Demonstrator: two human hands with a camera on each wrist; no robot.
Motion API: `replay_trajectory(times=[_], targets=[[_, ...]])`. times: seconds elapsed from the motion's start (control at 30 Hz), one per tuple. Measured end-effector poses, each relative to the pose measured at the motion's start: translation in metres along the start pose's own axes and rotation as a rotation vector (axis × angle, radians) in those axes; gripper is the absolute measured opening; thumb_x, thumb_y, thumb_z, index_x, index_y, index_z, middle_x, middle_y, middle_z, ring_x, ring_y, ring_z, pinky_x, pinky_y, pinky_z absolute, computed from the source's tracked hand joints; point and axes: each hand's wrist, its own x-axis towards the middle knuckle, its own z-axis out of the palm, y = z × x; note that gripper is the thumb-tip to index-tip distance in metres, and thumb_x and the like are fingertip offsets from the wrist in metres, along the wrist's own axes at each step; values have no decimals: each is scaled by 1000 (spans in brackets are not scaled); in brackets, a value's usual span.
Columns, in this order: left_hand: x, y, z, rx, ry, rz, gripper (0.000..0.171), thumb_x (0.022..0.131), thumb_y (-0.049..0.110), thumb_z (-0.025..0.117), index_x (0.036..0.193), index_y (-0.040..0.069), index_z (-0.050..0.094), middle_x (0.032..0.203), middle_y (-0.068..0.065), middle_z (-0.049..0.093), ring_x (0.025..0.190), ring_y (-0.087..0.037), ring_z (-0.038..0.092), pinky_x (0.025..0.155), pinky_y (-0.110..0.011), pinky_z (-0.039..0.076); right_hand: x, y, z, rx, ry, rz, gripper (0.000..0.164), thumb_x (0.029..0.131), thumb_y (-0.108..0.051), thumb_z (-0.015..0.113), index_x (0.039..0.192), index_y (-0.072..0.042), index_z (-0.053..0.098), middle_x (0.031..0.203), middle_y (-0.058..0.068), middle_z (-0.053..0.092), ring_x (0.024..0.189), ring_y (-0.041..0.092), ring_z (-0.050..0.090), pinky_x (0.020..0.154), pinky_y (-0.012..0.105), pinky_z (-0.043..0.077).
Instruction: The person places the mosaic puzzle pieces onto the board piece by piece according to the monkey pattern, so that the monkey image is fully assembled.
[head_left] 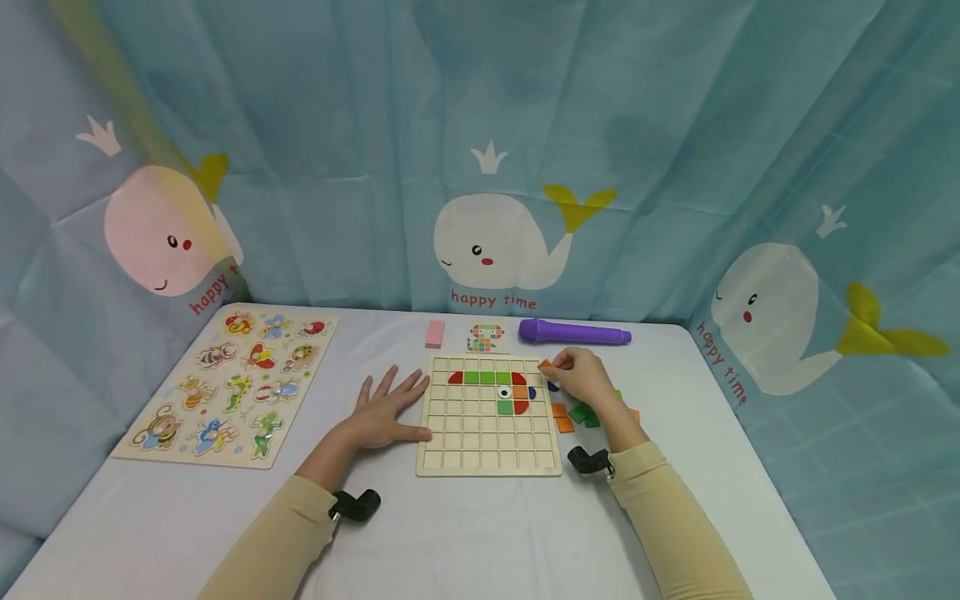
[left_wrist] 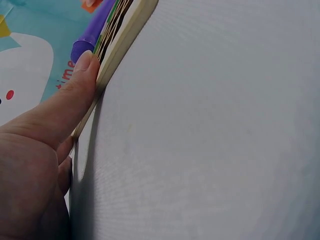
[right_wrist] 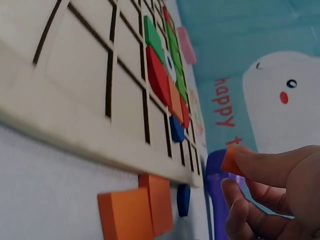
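Note:
A wooden grid board [head_left: 468,433] lies flat on the table, with red, green, orange and blue tiles and an eye tile [head_left: 505,392] set in its upper cells. My left hand [head_left: 382,417] is spread flat at the board's left edge. Its thumb [left_wrist: 82,75] touches that edge in the left wrist view. Between thumb and fingertips my right hand [head_left: 585,377] pinches an orange tile [right_wrist: 231,160], held just above the board's upper right corner. Loose orange tiles [right_wrist: 127,215] and a blue piece [right_wrist: 183,200] lie beside the board's right edge.
Green tiles [head_left: 581,412] lie under the right wrist. Behind the board are a pink block [head_left: 435,334], a pattern card [head_left: 486,337] and a purple microphone-shaped object [head_left: 574,332]. An insect picture puzzle [head_left: 288,400] lies on the left. A whale-printed curtain [head_left: 337,208] surrounds the table.

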Motion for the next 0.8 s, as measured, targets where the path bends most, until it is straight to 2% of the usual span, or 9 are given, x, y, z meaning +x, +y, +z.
replay_trajectory(times=[0.2,0.47,0.8], targets=[[1,-2,3,8,-5,-1,109,76,74,70,162,24,24,171,-1,14,156,-39,-9,119,-65,-15,-5,-13,3,26,-12,-68,25,89,-30,79,90,-9,65,83,6,64,73,21,56,62,30,46],[1,-1,3,2,-2,0,109,76,74,71,162,25,25,171,-1,14,156,-39,-9,119,-66,-14,-8,-30,11,78,-37,-98,23,89,-30,80,92,-11,68,85,6,66,78,21,60,66,33,50],[2,-1,2,8,-14,-10,110,76,75,69,162,25,24,171,-1,13,156,-38,-10,119,-65,-15,-5,-44,32,66,-87,-144,15,95,-28,72,98,-13,74,89,5,72,75,19,66,64,33,52]])
